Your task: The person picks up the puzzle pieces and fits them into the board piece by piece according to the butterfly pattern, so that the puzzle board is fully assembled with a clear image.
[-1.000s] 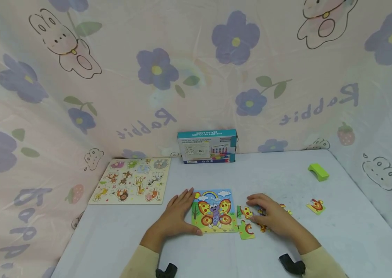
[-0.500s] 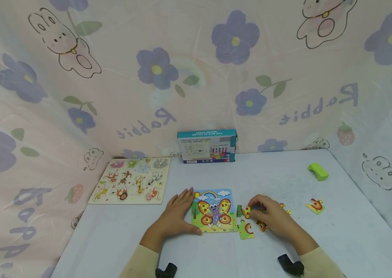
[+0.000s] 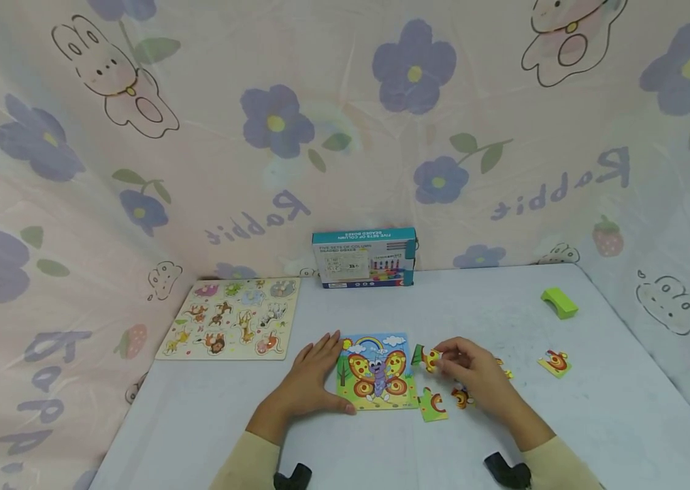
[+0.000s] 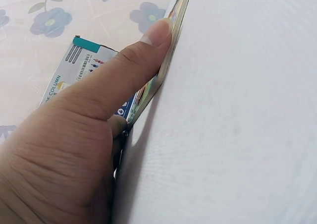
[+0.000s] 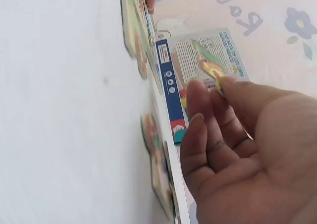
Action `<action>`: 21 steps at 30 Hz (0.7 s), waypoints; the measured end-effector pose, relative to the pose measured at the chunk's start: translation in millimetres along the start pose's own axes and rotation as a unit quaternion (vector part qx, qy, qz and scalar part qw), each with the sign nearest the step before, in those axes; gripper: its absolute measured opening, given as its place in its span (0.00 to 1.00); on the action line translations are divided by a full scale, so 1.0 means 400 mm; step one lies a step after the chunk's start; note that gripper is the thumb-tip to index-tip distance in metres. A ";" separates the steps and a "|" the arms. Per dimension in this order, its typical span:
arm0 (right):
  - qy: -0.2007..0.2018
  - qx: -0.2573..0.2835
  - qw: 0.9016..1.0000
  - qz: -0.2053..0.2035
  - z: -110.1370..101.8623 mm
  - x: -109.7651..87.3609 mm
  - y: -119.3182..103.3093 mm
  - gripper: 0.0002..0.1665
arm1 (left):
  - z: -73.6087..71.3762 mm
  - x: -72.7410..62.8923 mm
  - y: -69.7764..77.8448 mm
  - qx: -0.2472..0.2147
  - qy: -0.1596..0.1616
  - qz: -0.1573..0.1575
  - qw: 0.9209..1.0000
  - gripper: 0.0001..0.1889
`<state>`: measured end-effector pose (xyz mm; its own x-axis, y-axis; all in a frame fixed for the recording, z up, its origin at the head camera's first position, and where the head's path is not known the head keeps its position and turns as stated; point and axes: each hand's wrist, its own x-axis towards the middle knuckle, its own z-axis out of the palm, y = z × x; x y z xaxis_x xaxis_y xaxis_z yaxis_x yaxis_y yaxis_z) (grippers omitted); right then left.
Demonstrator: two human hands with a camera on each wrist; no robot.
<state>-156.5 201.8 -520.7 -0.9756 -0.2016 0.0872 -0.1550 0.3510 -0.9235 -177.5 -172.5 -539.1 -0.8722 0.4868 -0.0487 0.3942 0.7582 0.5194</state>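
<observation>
Your left hand point(image 3: 314, 383), thumb wide of its fingers, touched the board point(image 3: 378, 371) on its left. Your right hand point(image 3: 482, 378) pinched a piece point(image 3: 428, 361) right of the board; a second piece point(image 3: 433, 405) lay by its near right corner.

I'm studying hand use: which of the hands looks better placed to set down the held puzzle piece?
Probably the right hand: it pinches the puzzle piece, with loose pieces close by. The left hand rests at the left edge of the butterfly picture, farther from them.
</observation>
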 end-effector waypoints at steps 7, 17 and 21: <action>-0.023 0.033 0.999 0.009 0.034 0.002 -0.011 0.11 | -0.001 0.000 0.002 0.001 0.000 -0.001 1.000 0.74; -0.058 0.037 0.998 -0.004 0.101 0.008 -0.047 0.13 | 0.001 0.002 -0.001 -0.001 0.004 0.002 1.000 0.74; -0.073 0.043 0.996 -0.012 0.136 0.013 -0.055 0.11 | 0.000 0.001 0.001 -0.003 0.003 0.001 1.000 0.74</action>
<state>-149.9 143.3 -520.3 -0.9376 -0.3427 0.0594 -0.1574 0.2658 -0.9511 -177.7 -172.0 -538.8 -0.8736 0.4847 -0.0424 0.3933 0.7549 0.5248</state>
